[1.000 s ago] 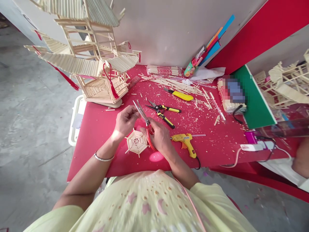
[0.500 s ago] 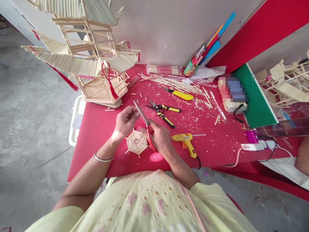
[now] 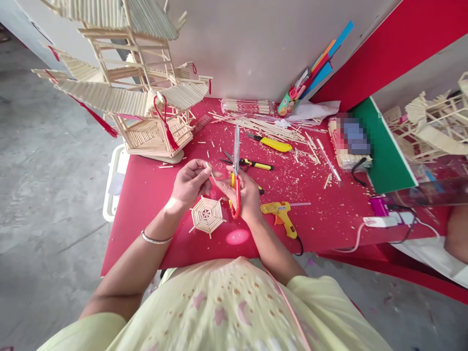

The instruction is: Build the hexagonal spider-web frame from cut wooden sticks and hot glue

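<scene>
Between thumb and fingers my left hand (image 3: pixel 192 181) pinches a short thin wooden stick (image 3: pixel 209 167). My right hand (image 3: pixel 246 195) holds red-handled scissors (image 3: pixel 236 180), their blades closed and pointing away from me; its fingertips come close to the stick. Below my left hand, a small web-shaped stick piece (image 3: pixel 206 214) lies flat on the red table (image 3: pixel 146 214). Yellow-and-black pruning shears (image 3: pixel 256 165) lie partly hidden behind my right hand. Right of that hand rests a yellow glue gun (image 3: pixel 281 212) with a clear glue stick in it.
A tall stick pagoda (image 3: pixel 146 97) with red tassels stands at the left back. Behind the hands lie a yellow utility knife (image 3: pixel 274 143), loose sticks (image 3: pixel 256 126) and scattered cuttings. A pen cup (image 3: pixel 287 101) stands near the wall. A power strip (image 3: pixel 382 222) sits at the right; a person's arm (image 3: pixel 457 236) shows beyond.
The scissors have swung from pointing at my left fingers to pointing straight away, and their blades have closed. My right hand has turned, its fingers now near the stick in my left.
</scene>
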Demonstrator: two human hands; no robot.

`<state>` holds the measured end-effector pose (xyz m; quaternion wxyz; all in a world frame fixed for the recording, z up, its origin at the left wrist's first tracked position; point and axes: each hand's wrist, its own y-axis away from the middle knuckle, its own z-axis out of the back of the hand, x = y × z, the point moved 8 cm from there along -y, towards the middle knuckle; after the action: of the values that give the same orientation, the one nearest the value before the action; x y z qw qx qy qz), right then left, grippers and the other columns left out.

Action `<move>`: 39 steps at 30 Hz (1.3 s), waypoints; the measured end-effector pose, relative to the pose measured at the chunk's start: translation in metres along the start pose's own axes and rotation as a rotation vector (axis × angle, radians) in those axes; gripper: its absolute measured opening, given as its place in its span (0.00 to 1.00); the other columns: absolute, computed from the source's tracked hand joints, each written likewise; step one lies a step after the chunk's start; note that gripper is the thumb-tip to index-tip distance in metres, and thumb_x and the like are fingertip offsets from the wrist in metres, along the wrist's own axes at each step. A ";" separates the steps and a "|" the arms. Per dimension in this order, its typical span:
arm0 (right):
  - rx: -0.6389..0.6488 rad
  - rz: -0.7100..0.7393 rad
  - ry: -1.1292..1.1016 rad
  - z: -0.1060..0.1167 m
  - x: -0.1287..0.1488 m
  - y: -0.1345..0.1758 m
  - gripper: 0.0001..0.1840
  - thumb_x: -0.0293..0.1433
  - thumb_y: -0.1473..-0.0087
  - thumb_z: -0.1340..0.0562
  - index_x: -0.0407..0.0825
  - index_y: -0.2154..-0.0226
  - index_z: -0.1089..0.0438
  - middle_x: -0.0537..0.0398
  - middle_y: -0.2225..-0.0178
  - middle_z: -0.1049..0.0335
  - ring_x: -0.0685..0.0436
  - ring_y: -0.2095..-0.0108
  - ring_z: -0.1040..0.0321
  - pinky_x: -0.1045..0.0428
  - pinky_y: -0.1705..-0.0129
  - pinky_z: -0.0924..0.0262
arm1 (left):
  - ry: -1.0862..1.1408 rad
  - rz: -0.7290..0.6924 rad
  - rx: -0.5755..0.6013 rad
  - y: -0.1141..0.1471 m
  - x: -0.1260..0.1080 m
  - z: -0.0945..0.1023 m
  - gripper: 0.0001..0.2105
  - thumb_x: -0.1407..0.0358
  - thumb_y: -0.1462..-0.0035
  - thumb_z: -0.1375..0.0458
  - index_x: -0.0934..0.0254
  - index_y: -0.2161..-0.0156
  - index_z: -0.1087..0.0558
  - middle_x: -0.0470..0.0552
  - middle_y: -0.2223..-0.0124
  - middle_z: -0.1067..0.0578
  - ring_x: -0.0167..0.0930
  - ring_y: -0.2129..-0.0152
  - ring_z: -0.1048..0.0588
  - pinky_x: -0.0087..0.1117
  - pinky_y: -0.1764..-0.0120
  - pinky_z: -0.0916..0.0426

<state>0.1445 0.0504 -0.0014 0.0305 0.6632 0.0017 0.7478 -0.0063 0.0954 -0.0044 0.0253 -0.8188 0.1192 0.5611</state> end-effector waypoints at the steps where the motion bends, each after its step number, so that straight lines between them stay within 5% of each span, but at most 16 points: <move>1: 0.009 -0.024 -0.045 -0.004 -0.002 -0.001 0.35 0.55 0.42 0.35 0.56 0.39 0.33 0.54 0.64 0.21 0.44 0.71 0.24 0.50 0.72 0.28 | 0.009 0.007 0.004 0.000 0.000 -0.001 0.21 0.54 0.47 0.28 0.61 0.62 0.34 0.49 0.69 0.19 0.22 0.89 0.32 0.23 0.87 0.48; 5: -0.040 -0.070 -0.102 -0.005 -0.008 -0.006 0.36 0.55 0.43 0.35 0.56 0.38 0.36 0.54 0.63 0.21 0.44 0.69 0.22 0.51 0.73 0.27 | 0.040 -0.003 0.012 0.002 0.000 -0.004 0.20 0.54 0.48 0.28 0.61 0.62 0.33 0.47 0.71 0.20 0.22 0.88 0.32 0.22 0.87 0.49; 10: -0.138 -0.039 -0.134 0.021 -0.005 -0.013 0.37 0.49 0.46 0.29 0.57 0.38 0.34 0.55 0.62 0.22 0.45 0.67 0.21 0.53 0.73 0.27 | -0.018 0.032 0.049 0.004 0.004 -0.002 0.14 0.57 0.48 0.27 0.63 0.63 0.23 0.44 0.79 0.28 0.22 0.86 0.34 0.22 0.84 0.44; 15: -0.012 0.040 -0.001 0.031 0.008 -0.018 0.34 0.43 0.47 0.28 0.57 0.39 0.31 0.56 0.64 0.21 0.45 0.69 0.24 0.50 0.70 0.25 | -0.182 0.122 0.070 0.003 0.016 0.004 0.15 0.54 0.50 0.27 0.65 0.70 0.19 0.48 0.78 0.26 0.22 0.85 0.33 0.24 0.84 0.41; 23: 0.057 0.140 0.114 0.017 0.015 -0.019 0.29 0.45 0.39 0.34 0.54 0.39 0.32 0.54 0.64 0.22 0.45 0.67 0.25 0.49 0.63 0.27 | -0.260 0.187 0.261 0.006 0.027 -0.007 0.14 0.55 0.49 0.27 0.65 0.66 0.17 0.53 0.73 0.19 0.27 0.78 0.24 0.26 0.75 0.29; 28: -0.053 0.180 0.249 0.026 0.028 -0.011 0.28 0.48 0.35 0.38 0.54 0.38 0.35 0.52 0.61 0.24 0.43 0.64 0.25 0.47 0.59 0.28 | -0.126 0.129 0.069 0.000 0.015 0.007 0.15 0.55 0.51 0.26 0.66 0.71 0.19 0.50 0.75 0.22 0.21 0.84 0.32 0.22 0.82 0.38; 33: 0.017 0.201 0.518 0.019 0.031 0.005 0.30 0.49 0.34 0.40 0.50 0.38 0.37 0.44 0.52 0.24 0.37 0.53 0.25 0.44 0.52 0.31 | -0.034 0.100 -0.038 -0.003 0.008 0.015 0.15 0.55 0.54 0.24 0.65 0.69 0.19 0.48 0.75 0.23 0.22 0.85 0.31 0.24 0.84 0.37; 39: 0.063 0.230 0.750 0.001 0.020 0.016 0.26 0.45 0.31 0.43 0.49 0.38 0.36 0.43 0.50 0.23 0.37 0.52 0.25 0.46 0.53 0.34 | -0.057 0.032 -0.116 -0.004 0.006 0.020 0.16 0.56 0.56 0.24 0.65 0.68 0.18 0.47 0.76 0.24 0.21 0.85 0.33 0.23 0.84 0.38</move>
<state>0.1422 0.0351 0.0191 -0.0767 0.3406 -0.0387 0.9363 -0.0217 0.1019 -0.0180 -0.0276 -0.8004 0.0988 0.5906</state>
